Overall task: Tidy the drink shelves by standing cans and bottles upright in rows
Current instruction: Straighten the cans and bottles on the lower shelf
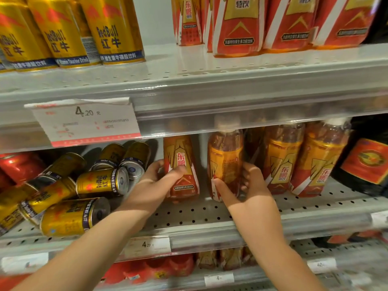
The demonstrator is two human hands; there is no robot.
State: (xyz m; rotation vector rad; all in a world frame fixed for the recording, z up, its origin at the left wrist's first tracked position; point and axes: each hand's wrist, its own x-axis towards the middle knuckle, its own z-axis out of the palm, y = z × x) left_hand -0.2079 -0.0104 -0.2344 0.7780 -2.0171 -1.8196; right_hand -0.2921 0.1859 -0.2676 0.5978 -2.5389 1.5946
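On the middle perforated shelf (199,213) my left hand (159,181) grips an upright orange-and-gold labelled bottle (180,156), thumb across its label. My right hand (249,185) grips a second upright bottle (224,160) just to the right, fingers wrapped round its side. More upright bottles (298,162) of the same drink stand in a row further right. To the left, several gold Red Bull cans (102,183) lie tumbled on their sides in a heap, ends facing out.
The upper shelf holds upright gold cans (113,32) at left and red-labelled bottles (239,26) at right. A price tag (86,122) hangs from its rail. Red cans (19,164) sit at far left, a dark bottle (367,162) at far right. Another shelf lies below.
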